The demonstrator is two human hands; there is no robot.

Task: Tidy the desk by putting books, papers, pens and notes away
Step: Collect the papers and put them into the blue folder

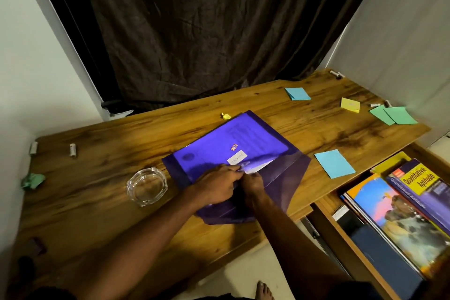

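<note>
Well, the dark curtain (pixel 194 31) fills the back, and below it the wooden desk (pixel 85 202) runs from wall to wall. To my right the drawer (pixel 323 204) stands pulled out, with books lying flat in it: a yellow-and-purple Quantitative Aptitude book (pixel 418 180) on top of a colourful picture-cover book (pixel 389 212).

The purple folder (pixel 231 139) lies flat in the middle of the desk, its flap (pixel 287 178) opened out toward the drawer side. A white sheet (pixel 258 167) shows at its mouth.

My left hand (pixel 214 187) lies curled on the folder's front, fingertips pinching its near edge (as far as the blur lets me judge). My right hand (pixel 253 181) is just beside it, touching it, fingers bunched and pinching the corner of the white sheet.

A glass ashtray (pixel 146 186) sits just left of the folder. A blue sticky note (pixel 334 163) lies near the flap, and well beyond are another blue note (pixel 297 94), two green notes (pixel 394 115) and a yellow note pad (pixel 350 105). A crumpled green paper (pixel 32 180) rests by the left wall, and a tiny yellow crumple (pixel 225 116) lies just behind the folder.
</note>
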